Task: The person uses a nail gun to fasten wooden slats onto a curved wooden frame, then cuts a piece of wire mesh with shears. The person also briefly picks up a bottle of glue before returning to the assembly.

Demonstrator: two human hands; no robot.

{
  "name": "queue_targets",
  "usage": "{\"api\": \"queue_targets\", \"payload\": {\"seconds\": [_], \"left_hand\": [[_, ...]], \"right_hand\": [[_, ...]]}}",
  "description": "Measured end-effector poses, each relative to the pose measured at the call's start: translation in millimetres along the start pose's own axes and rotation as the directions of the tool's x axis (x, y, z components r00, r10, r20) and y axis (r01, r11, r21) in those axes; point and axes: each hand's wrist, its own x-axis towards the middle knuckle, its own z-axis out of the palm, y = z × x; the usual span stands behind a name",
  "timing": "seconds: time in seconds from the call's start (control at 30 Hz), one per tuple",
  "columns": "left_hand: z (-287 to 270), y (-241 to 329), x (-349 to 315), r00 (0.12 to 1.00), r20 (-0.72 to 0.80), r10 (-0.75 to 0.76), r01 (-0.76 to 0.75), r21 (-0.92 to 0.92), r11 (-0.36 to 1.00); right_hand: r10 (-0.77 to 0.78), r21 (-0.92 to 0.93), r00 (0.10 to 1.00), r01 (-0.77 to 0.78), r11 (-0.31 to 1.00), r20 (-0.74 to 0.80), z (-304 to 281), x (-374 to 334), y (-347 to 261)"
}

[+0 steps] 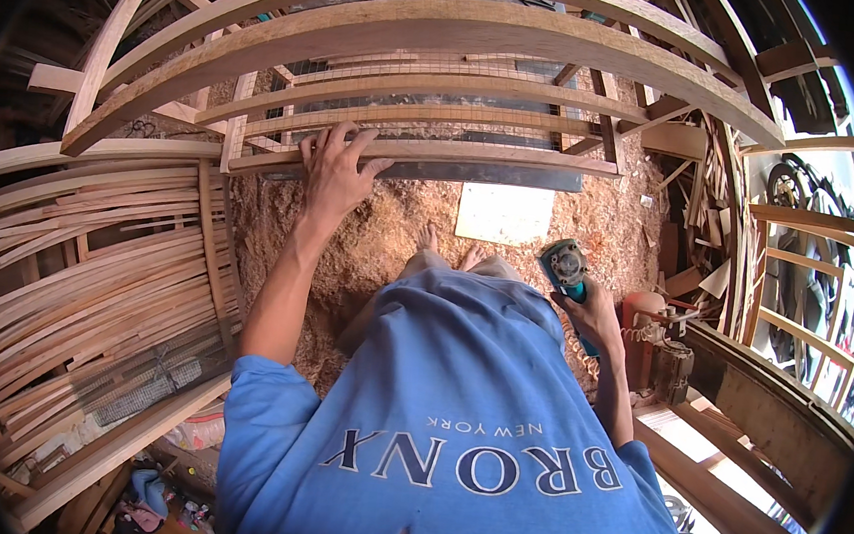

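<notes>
A slatted wooden frame with wire mesh (516, 158) stands in front of me. My left hand (339, 168) is on its near rail, fingers hooked over the top and the thumb lower on the near side. Low on the right, away from the frame, my right hand (594, 315) is closed around a teal handheld power tool (566, 264). The tool's round grey metal head points forward and up. Its exact kind is hard to make out, and its lower end is partly hidden by my hand.
Wood shavings (280, 225) cover the floor around my bare feet. A pale flat board (504, 214) lies ahead of them. Stacked strips (96, 271) fill the left side. Long curved beams (446, 30) cross beyond the frame. An orange tank compressor (644, 312) stands at right.
</notes>
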Motion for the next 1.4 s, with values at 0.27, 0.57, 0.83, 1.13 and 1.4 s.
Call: {"api": "queue_targets", "payload": {"seconds": [0.27, 0.57, 0.83, 1.13, 1.4], "left_hand": [[15.1, 1.2, -9.2, 0.989, -0.125, -0.074, 0.072, -0.018, 0.997], [-1.4, -53.0, -29.0, 0.977, -0.209, 0.033, -0.035, -0.004, 0.999], [-25.8, -108.5, -29.7, 0.993, -0.111, 0.049, -0.050, -0.011, 0.999], [-37.3, -131.8, -19.5, 0.990, 0.010, 0.138, -0.137, -0.099, 0.986], [-33.3, -144.1, -22.4, 0.969, 0.151, 0.195, -0.194, -0.017, 0.981]], "right_hand": [[-0.018, -0.005, 0.998, 0.018, 1.000, 0.060, 6.7, 4.5, -0.8], [-0.003, -0.055, 0.996, 0.008, 0.998, 0.087, 19.3, 6.4, -26.1], [0.063, -0.100, 0.995, -0.055, 0.993, 0.080, 62.8, 12.9, -73.3], [0.048, -0.071, 0.996, -0.043, 0.997, 0.073, 108.6, 15.2, -130.7], [0.064, -0.066, 0.996, -0.059, 0.996, 0.064, 137.4, 8.4, -158.5]]}}
